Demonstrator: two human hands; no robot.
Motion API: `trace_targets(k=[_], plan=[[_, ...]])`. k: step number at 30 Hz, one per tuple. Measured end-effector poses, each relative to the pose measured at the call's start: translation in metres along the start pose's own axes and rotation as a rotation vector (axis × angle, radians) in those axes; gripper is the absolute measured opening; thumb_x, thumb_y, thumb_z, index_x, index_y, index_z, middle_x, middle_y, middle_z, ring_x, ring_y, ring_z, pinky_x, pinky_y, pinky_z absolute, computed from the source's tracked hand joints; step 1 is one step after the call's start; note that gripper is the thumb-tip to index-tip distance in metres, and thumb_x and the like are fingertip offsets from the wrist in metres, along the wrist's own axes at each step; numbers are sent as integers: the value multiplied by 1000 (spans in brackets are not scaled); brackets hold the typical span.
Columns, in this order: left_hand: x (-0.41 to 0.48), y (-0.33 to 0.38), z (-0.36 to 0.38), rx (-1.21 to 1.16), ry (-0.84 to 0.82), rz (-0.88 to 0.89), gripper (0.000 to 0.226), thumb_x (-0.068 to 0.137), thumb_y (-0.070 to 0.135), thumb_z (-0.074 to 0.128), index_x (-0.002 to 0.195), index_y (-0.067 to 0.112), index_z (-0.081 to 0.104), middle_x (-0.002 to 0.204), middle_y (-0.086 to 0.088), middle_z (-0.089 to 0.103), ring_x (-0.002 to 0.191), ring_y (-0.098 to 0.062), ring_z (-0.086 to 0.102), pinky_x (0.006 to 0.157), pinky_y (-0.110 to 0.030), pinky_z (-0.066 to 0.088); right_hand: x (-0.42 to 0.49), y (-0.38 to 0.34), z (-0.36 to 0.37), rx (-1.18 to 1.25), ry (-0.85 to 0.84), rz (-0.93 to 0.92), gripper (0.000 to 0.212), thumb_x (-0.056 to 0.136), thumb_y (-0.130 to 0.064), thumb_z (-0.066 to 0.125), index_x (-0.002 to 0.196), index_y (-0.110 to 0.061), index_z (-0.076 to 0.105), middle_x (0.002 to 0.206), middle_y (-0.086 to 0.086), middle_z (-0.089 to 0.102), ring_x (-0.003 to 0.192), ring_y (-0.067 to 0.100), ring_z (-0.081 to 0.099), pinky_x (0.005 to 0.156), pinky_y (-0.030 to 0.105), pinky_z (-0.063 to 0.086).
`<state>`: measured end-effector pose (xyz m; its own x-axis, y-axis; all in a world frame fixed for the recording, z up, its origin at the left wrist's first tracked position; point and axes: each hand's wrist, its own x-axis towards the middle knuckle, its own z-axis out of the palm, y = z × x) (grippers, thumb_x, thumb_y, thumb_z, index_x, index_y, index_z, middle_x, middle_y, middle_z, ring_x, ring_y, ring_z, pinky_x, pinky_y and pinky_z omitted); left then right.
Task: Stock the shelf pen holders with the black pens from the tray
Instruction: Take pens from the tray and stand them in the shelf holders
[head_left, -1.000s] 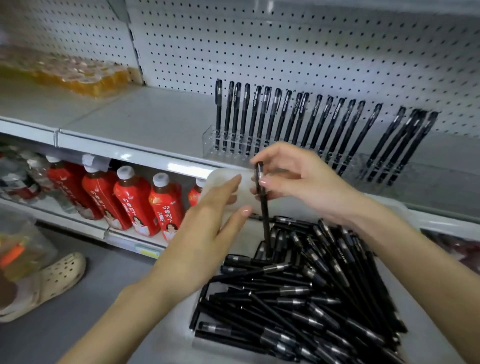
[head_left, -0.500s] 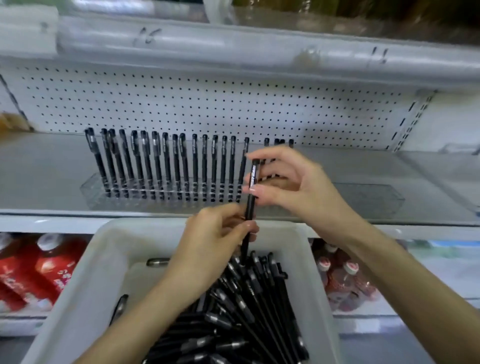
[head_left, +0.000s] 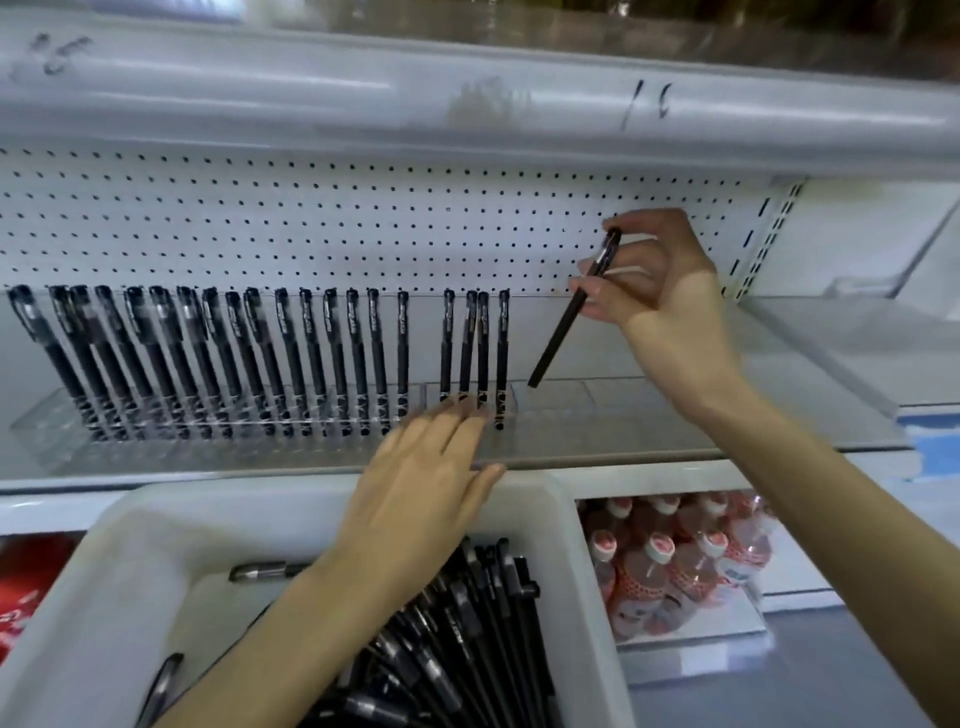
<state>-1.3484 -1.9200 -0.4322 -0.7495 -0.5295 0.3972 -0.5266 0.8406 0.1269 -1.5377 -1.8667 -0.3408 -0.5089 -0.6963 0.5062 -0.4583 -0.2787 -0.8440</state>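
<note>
Pen (head_left: 563, 327) pinched in right hand (head_left: 660, 296), above holder (head_left: 563, 401); print illegible.

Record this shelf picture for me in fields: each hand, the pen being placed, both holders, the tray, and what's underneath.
right hand: pinches one black pen
black pen: tilted, lower tip just above the right holder, not yet in
left hand: fingers straight, tips at the right holder's front
right holder: four pens stand at its left end
left holder: long row of pens standing
tray: white, loose pens piled inside
below shelf: bottles with red labels
</note>
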Motion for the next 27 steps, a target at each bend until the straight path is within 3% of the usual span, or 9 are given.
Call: trace_targets(k=[8, 11, 15, 19, 22, 24, 27], plan=[[-3, -11, 14, 50, -17, 74, 53, 94, 47, 32, 127, 10, 52, 126, -4, 55, 119, -18, 40, 105, -33, 22, 13, 30, 17, -124, -83, 30, 41, 85, 3, 63, 97, -32, 45, 91, 4, 60, 92, 24, 66, 78, 33, 58], [-3, -13, 15, 47, -35, 86, 53, 94, 47, 34, 128, 10, 51, 127, -4, 54, 120, -19, 40, 106, -34, 22, 14, 37, 22, -266, -199, 82, 38, 84, -1, 66, 108, -23, 47, 90, 1, 62, 90, 25, 66, 87, 43, 54], [-4, -15, 14, 63, -25, 114, 52, 94, 48, 34, 128, 12, 49, 128, -3, 53, 120, -18, 41, 106, -34, 21, 11, 40, 26, -398, -292, 121, 37, 87, -10, 66, 115, -24, 46, 90, -10, 64, 91, 20, 66, 84, 40, 52], [-5, -17, 8, 47, -23, 98, 52, 95, 50, 33, 133, 17, 43, 135, 1, 48, 125, -12, 36, 112, -30, 23, 14, 35, 23, -462, -297, 173, 48, 84, -15, 69, 124, -23, 43, 98, -8, 60, 93, 15, 61, 74, 25, 49], [-11, -23, 1, -8, 16, 77, 54, 96, 50, 32, 138, 17, 39, 142, 3, 42, 131, -8, 29, 113, -39, 25, 7, 29, 23, -457, -283, 182, 60, 81, -14, 72, 131, -17, 38, 113, 1, 52, 102, 15, 54, 90, 28, 46], [-18, -27, -7, 9, 16, 52, 55, 96, 51, 29, 139, 18, 41, 142, 3, 44, 130, -4, 26, 108, -45, 22, 0, 19, 24, -468, -199, 120, 57, 81, -13, 72, 129, -15, 41, 115, 3, 49, 102, 15, 50, 90, 26, 44], [-36, -39, -22, -104, -16, 0, 65, 93, 60, 17, 146, 23, 29, 150, 8, 29, 131, 9, 7, 114, -28, 5, -14, -1, 31, -496, -137, -18, 51, 82, -15, 71, 125, -15, 45, 114, 2, 48, 98, 12, 49, 86, 24, 43]])
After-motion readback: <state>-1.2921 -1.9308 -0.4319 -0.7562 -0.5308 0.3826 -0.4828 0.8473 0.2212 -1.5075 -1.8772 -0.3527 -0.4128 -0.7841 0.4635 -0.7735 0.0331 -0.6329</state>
